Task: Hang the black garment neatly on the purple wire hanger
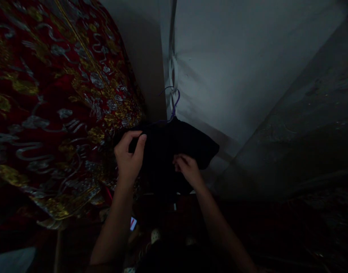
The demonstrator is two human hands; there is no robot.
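Note:
A black short-sleeved garment (pixel 162 159), which looks like a shirt, hangs on a purple hanger (pixel 177 99). The hanger's hook is on a pale ring-shaped holder (pixel 174 72) by the wall corner. My left hand (pixel 128 155) is at the garment's left shoulder, thumb and forefinger curled into a pinch on the dark cloth. Lower down, at the front near the right sleeve, my right hand (pixel 187 167) has its fingers pressed together on the fabric. Dim light hides the folds and the exact edges under my fingertips.
A red robe (pixel 57 98) with gold and silver embroidery fills the left side, close to my left arm. A pale wall (pixel 219 68) rises behind the hanger. Below are the dark floor (pixel 174 223), a small lit card-like object (pixel 133 223) and a spotted shoe (pixel 155 236).

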